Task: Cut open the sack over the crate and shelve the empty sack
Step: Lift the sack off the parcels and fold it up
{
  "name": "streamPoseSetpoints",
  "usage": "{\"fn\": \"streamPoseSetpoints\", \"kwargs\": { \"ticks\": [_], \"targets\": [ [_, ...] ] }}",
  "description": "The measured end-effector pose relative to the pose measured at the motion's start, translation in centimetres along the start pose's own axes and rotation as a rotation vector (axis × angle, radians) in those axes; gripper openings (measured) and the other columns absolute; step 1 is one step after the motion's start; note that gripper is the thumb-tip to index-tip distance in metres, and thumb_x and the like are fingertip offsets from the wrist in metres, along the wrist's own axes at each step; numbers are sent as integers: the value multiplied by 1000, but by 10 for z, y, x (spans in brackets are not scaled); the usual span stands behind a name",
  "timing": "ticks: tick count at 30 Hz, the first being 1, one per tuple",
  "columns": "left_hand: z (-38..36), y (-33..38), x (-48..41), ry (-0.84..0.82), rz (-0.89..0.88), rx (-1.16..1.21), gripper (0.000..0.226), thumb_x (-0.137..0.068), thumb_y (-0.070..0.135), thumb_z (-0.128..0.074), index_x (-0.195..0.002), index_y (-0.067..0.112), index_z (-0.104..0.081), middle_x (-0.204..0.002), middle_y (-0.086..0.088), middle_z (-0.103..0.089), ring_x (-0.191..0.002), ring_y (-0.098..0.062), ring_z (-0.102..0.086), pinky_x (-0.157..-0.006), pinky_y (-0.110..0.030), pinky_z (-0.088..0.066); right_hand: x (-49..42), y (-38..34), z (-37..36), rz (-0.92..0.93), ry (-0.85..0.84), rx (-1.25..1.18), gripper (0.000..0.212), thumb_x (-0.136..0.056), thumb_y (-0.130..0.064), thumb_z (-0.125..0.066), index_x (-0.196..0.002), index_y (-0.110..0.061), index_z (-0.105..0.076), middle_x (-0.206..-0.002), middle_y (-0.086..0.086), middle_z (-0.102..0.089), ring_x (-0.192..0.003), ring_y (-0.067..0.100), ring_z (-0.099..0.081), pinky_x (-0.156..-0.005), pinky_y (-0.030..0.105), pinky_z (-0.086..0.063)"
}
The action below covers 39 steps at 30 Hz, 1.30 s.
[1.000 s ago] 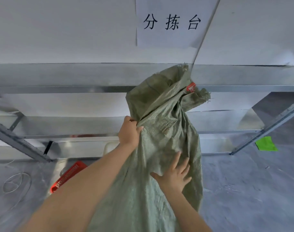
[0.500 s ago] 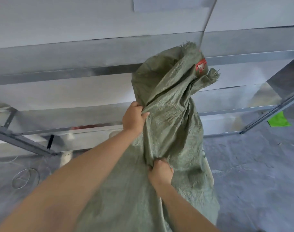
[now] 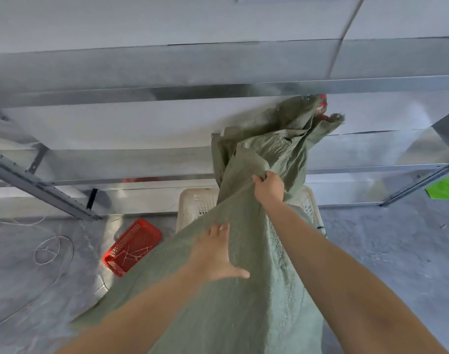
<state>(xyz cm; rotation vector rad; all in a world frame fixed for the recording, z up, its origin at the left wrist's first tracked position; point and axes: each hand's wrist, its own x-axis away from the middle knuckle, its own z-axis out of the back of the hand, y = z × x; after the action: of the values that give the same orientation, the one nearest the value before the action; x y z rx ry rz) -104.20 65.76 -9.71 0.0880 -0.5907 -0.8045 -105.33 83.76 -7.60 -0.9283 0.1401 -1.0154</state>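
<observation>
A limp green woven sack [image 3: 246, 290] stretches from the bottom of the view up toward the metal shelving, its frayed mouth and a red tag [image 3: 322, 105] at the top. My right hand [image 3: 269, 188] is shut on a fold of the sack's upper part. Lower down, my left hand [image 3: 218, 255] lies flat on the fabric with fingers spread, gripping nothing. A cream plastic crate [image 3: 192, 209] stands on the floor under the sack, mostly hidden by it.
Grey metal shelves [image 3: 167, 65] run across the back, with a slanted upright [image 3: 39, 187] at left. On the grey floor lie a red mesh basket [image 3: 134, 245], loops of white wire [image 3: 52, 251] and a green sheet [image 3: 443, 189] at right.
My left hand let go of the sack's upper part and now rests flat lower down. My right hand moved up and gripped the sack higher. The sack top sagged to the right.
</observation>
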Motion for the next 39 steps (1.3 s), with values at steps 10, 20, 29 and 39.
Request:
{"fn": "streamPoseSetpoints", "kwargs": {
  "ticks": [10,20,29,39],
  "targets": [
    [-100,-35,16,-158,-101,-381,134,-52,62,-76,-144,15,9,-155,-15,8,-143,-36,0,-107,-67,-11,-36,34,-17,-199,20,-342,38,-92,-22,-51,-121,4,-51,-108,24,-60,-98,35,-58,-72,33,-42],
    [-97,-77,-11,-45,131,-162,114,-62,78,-52,-147,24,-1,-157,-10,2,-144,-30,-7,-109,-62,-14,118,100,-42,195,-520,780,99,-73,-56,-64,-147,-28,-4,-155,10,22,-141,36,23,-113,58,7],
    [-88,-78,-37,143,166,-48,81,-76,77,-23,-135,25,-40,-146,-3,-35,-134,-22,-33,-115,-47,-13,103,149,-51,176,-389,512,95,-68,-77,-40,-143,-22,-25,-153,3,-22,-142,24,-19,-115,44,-17],
    [-77,-106,-24,63,66,-130,86,-80,65,-47,-146,19,-16,-156,-9,-9,-144,-25,-9,-116,-43,-11,99,156,-35,247,-277,506,80,-81,-51,-60,-144,-22,-21,-154,4,-18,-142,25,-16,-116,42,-23]
  ]
}}
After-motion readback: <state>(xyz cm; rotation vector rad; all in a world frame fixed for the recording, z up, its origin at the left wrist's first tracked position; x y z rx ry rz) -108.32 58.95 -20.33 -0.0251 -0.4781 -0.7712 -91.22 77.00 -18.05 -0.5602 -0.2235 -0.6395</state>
